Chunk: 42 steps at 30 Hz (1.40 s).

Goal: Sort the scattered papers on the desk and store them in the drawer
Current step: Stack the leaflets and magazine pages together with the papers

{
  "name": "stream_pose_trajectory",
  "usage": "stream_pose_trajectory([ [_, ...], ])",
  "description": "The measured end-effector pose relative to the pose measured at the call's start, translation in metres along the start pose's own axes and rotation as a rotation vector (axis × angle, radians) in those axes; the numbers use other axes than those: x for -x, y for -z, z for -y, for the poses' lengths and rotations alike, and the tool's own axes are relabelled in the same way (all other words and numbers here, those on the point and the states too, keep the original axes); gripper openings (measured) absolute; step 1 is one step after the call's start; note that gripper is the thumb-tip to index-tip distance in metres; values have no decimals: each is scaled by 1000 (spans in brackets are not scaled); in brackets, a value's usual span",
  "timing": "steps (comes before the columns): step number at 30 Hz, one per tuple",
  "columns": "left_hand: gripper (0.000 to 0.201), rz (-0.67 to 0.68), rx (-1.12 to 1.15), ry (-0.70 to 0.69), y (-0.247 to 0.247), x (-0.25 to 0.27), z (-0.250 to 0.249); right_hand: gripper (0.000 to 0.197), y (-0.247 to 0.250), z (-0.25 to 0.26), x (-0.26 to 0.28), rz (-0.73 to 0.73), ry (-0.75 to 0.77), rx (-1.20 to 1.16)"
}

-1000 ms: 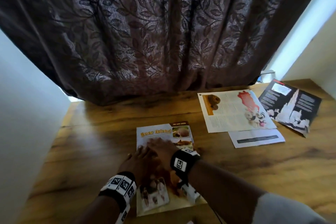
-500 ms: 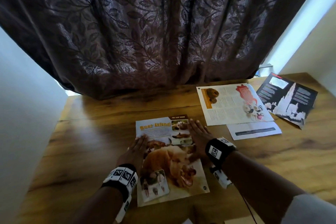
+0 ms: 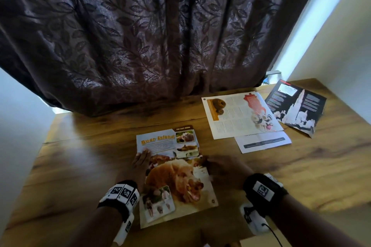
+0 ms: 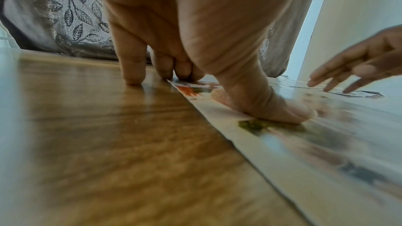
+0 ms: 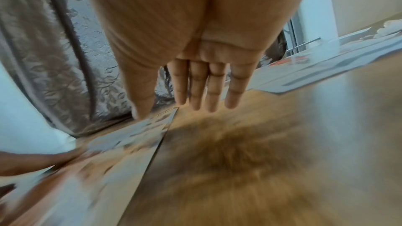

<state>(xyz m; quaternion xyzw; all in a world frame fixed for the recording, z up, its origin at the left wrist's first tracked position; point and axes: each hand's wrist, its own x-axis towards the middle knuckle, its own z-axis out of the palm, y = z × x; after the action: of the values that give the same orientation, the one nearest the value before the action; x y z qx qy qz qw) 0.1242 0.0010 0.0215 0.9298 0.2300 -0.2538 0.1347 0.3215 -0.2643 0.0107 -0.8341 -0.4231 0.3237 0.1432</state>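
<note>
A colourful "Boar Island" page (image 3: pixel 176 178) lies flat on the wooden desk (image 3: pixel 80 166) in front of me. My left hand (image 3: pixel 140 163) presses on its left edge with straight fingers, the thumb (image 4: pixel 282 109) flat on the paper (image 4: pixel 304 152). My right hand (image 3: pixel 222 166) hovers flat and open just beside the page's right edge (image 5: pixel 161 137), fingers (image 5: pixel 208 90) straight and holding nothing. Three more papers lie at the back right: a white magazine page (image 3: pixel 239 116), a white sheet (image 3: pixel 263 142) partly under it, and a dark page (image 3: pixel 295 106).
A dark leaf-patterned curtain (image 3: pixel 160 36) hangs over the desk's far edge. White walls close in on the left (image 3: pixel 18 126) and right (image 3: pixel 341 46). No drawer is in view.
The right hand slid off the boar page to the right and now hovers past its edge. The left hand has stayed pressing on the page's left side.
</note>
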Motion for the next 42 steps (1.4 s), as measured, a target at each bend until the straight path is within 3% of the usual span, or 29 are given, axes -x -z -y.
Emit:
stream_pose_trajectory([
  [2,124,15,-13,1,3,-1,-2,46,17,-1,-17,-146,-72,98],
  [5,122,14,-26,-2,3,-7,-1,67,37,-8,-49,-298,-278,40],
  [9,111,-27,-38,1,-2,-8,0,96,40,-21,-84,-282,-496,137],
  [12,109,-52,-41,4,-2,-6,-1,92,38,-24,-96,-267,-529,194],
  [16,105,-83,-29,9,-7,-6,2,52,40,-20,-94,-225,-479,376],
  [20,108,-96,-19,-4,-7,-6,4,33,59,-16,-82,-256,-408,474],
  [24,113,-86,-5,-25,-6,-6,4,39,78,-8,-61,-290,-380,427],
  [27,118,-82,38,-42,-8,-10,8,49,71,2,-30,-488,-194,556],
  [30,121,-88,62,-41,-7,-4,7,50,47,13,4,-584,-28,445],
  [34,109,-145,286,-49,-19,-1,17,47,2,12,33,-527,185,278],
  [36,99,-234,492,-55,-26,1,32,58,-16,2,40,-433,185,129],
  [40,96,-261,593,-51,-37,-2,56,48,-34,-10,49,-299,181,37],
  [42,81,-255,662,-4,-31,-1,51,46,-37,-11,49,-273,172,23],
])
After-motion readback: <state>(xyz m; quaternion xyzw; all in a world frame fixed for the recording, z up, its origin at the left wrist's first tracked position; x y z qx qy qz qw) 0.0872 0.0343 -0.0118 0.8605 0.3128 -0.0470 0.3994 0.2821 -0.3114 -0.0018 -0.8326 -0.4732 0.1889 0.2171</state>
